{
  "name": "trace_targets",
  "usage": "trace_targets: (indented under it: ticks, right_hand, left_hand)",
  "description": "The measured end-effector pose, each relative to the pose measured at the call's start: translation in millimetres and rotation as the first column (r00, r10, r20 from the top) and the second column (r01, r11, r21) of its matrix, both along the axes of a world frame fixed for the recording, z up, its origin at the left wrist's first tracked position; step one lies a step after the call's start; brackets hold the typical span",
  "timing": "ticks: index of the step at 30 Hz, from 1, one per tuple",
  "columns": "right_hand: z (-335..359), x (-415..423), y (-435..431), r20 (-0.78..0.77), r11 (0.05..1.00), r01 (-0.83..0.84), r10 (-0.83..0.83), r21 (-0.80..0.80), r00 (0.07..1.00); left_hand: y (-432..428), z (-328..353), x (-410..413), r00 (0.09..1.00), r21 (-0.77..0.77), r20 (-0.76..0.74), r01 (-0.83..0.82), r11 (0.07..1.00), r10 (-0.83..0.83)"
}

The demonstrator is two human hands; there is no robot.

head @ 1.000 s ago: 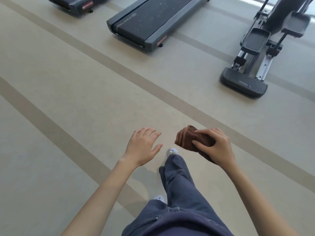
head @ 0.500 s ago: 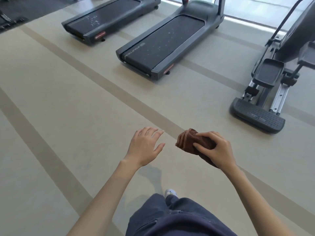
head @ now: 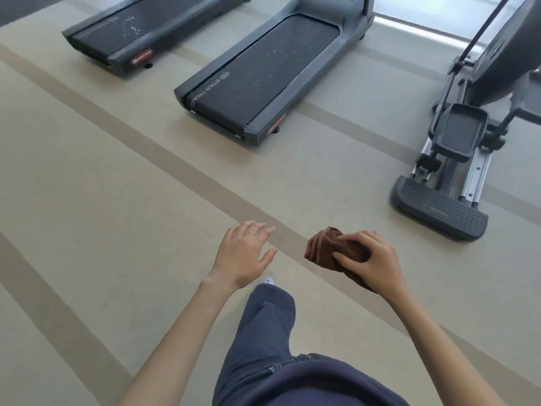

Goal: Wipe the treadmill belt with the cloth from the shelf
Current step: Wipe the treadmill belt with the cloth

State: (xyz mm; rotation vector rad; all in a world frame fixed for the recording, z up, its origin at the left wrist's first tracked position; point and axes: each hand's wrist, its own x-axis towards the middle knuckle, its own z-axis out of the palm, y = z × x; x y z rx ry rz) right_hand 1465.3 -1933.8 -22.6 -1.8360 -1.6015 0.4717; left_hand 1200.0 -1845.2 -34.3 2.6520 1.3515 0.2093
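The right hand (head: 373,260) grips the cloth (head: 323,247). Its fingers (head: 355,236) curl over the top of the bundle and the thumb presses in from the near side, clamping it against the palm. The left hand (head: 241,256) holds nothing, its fingers (head: 256,230) spread and only slightly bent, palm down. The cloth sits at its three o'clock, apart from it.

The cloth is brown and towel-like, wadded into a thick roll. Folded ridges show at the free end, which pokes out toward nine o'clock. It is held above the beige floor (head: 117,200), well apart from the treadmill belt (head: 263,71) at about twelve o'clock of the hands. The belt is dark and flecked with pale specks. A second treadmill (head: 126,36) lies at ten o'clock and an elliptical trainer (head: 456,148) at two o'clock.
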Motion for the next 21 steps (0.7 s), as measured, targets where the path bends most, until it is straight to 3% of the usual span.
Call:
trace_targets:
  ticks: [5,21]
  right_hand:
    - [13,16,90,0.24,0.998,-0.024,0.007,0.064,0.971]
    - [-1,67,269,0.293,0.995,0.0,-0.029,0.101,0.956]
  left_hand:
    - [94,13,9,0.999,0.042,0.041,0.01,0.999,-0.012]
    - [265,-8,69,0.998,-0.006,0.001,0.061,0.998,-0.061]
